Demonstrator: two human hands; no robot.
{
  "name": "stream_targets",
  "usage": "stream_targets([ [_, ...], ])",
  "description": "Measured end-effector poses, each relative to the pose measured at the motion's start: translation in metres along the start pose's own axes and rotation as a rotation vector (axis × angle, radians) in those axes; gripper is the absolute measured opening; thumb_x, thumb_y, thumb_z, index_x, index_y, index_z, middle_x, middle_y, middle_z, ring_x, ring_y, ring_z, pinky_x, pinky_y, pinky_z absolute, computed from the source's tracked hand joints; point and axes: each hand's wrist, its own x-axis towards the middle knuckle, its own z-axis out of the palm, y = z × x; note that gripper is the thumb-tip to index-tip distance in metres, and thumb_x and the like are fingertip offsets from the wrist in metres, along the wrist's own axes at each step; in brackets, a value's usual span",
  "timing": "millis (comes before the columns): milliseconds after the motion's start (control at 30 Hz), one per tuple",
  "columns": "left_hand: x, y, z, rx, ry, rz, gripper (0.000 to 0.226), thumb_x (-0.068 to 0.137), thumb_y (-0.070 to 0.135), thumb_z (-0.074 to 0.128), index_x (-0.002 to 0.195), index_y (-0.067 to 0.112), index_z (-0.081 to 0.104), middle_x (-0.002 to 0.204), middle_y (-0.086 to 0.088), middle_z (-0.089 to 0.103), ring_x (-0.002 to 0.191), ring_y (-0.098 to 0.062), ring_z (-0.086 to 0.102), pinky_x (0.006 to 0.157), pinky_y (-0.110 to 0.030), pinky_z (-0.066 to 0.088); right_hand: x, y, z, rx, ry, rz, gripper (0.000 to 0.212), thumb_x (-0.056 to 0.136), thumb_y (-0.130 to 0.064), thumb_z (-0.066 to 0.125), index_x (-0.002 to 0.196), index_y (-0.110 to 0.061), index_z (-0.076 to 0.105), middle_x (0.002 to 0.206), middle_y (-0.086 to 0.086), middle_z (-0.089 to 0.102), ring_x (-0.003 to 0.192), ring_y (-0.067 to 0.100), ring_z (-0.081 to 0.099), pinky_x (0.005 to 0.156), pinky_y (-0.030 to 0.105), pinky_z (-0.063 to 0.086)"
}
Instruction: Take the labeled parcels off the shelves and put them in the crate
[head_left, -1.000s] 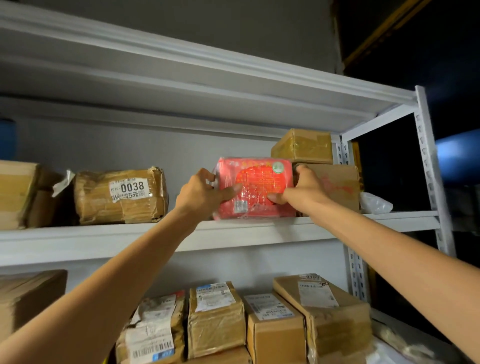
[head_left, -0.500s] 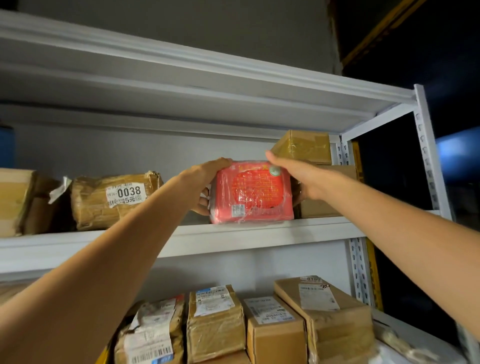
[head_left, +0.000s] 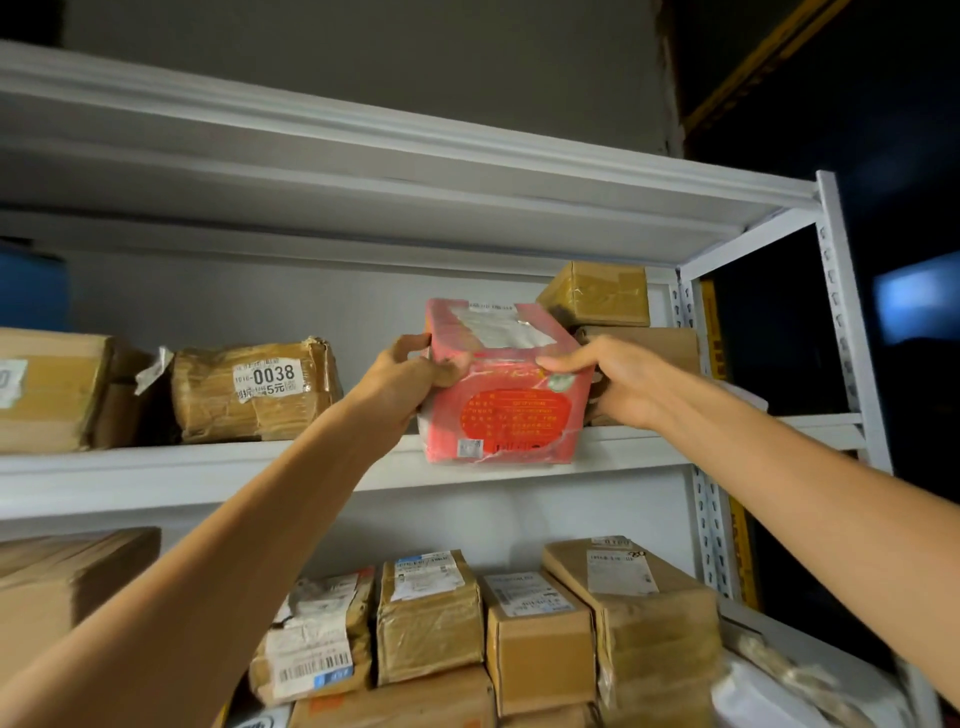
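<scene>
A red parcel (head_left: 506, 410) wrapped in clear film is tilted forward over the front edge of the upper shelf (head_left: 208, 467), its labeled top face showing. My left hand (head_left: 402, 382) grips its left side, thumb across the front. On the other side my right hand (head_left: 618, 379) holds its top right corner, fingers curled over the edge. No crate is in view.
On the same shelf, a taped brown parcel marked 0038 (head_left: 254, 389) lies to the left and two stacked brown boxes (head_left: 597, 296) stand behind on the right. The lower shelf holds several labeled cardboard parcels (head_left: 535, 639). A white upright post (head_left: 852, 332) bounds the right.
The red parcel has been pulled forward and tipped toward me, so its top label now shows. Both hands shifted from its upper edge to gripping its sides.
</scene>
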Motion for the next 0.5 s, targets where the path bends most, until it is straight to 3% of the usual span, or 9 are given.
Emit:
stream_targets([
  [67,-0.006,-0.001,0.004,0.034,-0.002,0.028,0.054,0.08,0.035,0.075,0.126,0.014,0.055,0.106,-0.01,0.072,0.089,-0.024,0.072,0.062,-0.029,0.058,-0.008,0.006,-0.001,0.022,-0.023,-0.028,0.041,0.077,0.001,0.07,0.116,-0.005,0.063,0.095,0.01,0.072,0.086,0.027,0.066,0.09,0.052,0.05],
  [133,-0.009,-0.003,0.008,0.098,0.036,0.04,0.072,0.073,0.049,0.076,0.124,0.004,0.054,0.106,-0.012,0.072,0.091,-0.028,0.071,0.081,-0.037,0.058,-0.014,0.01,-0.002,0.014,-0.04,-0.053,0.048,0.077,0.004,0.068,0.124,-0.006,0.06,0.107,0.011,0.071,0.093,0.029,0.066,0.092,0.052,0.049],
  [200,-0.008,-0.005,0.009,0.099,0.121,0.016,0.075,0.072,0.041,0.081,0.127,0.001,0.049,0.106,-0.012,0.071,0.089,-0.027,0.071,0.088,-0.042,0.056,-0.017,0.014,-0.002,0.009,-0.055,-0.085,0.049,0.078,0.003,0.069,0.124,-0.01,0.06,0.114,0.011,0.07,0.105,0.032,0.065,0.098,0.055,0.045],
  [300,-0.008,-0.007,0.006,0.1,0.073,-0.008,0.046,0.074,0.03,0.08,0.11,0.005,0.065,0.098,-0.012,0.074,0.087,-0.027,0.072,0.084,-0.038,0.058,-0.018,0.023,-0.003,0.046,-0.066,-0.117,0.056,0.078,-0.008,0.073,0.131,-0.02,0.056,0.12,0.005,0.068,0.113,0.027,0.062,0.104,0.052,0.043],
  [367,-0.01,-0.008,0.005,0.125,0.038,0.014,0.043,0.076,0.031,0.078,0.113,0.012,0.067,0.098,-0.009,0.075,0.086,-0.024,0.073,0.08,-0.034,0.058,-0.019,0.029,-0.003,0.06,-0.076,-0.138,0.059,0.079,-0.016,0.074,0.133,-0.025,0.054,0.118,0.001,0.069,0.109,0.022,0.064,0.101,0.047,0.045],
  [433,-0.015,-0.01,0.006,0.165,0.008,0.047,0.045,0.078,0.036,0.076,0.119,0.034,0.059,0.096,0.003,0.074,0.078,-0.012,0.073,0.065,-0.029,0.056,-0.021,0.032,-0.004,0.028,-0.081,-0.151,0.054,0.08,-0.022,0.074,0.129,-0.035,0.056,0.112,-0.005,0.071,0.102,0.017,0.066,0.094,0.044,0.046],
  [500,-0.022,-0.011,0.006,0.178,-0.018,0.064,0.044,0.079,0.041,0.075,0.111,0.054,0.047,0.09,0.013,0.074,0.069,0.0,0.07,0.053,-0.022,0.05,-0.023,0.032,-0.005,-0.009,-0.105,-0.143,0.052,0.081,-0.028,0.073,0.128,-0.041,0.054,0.109,-0.007,0.072,0.099,0.017,0.066,0.09,0.045,0.043],
])
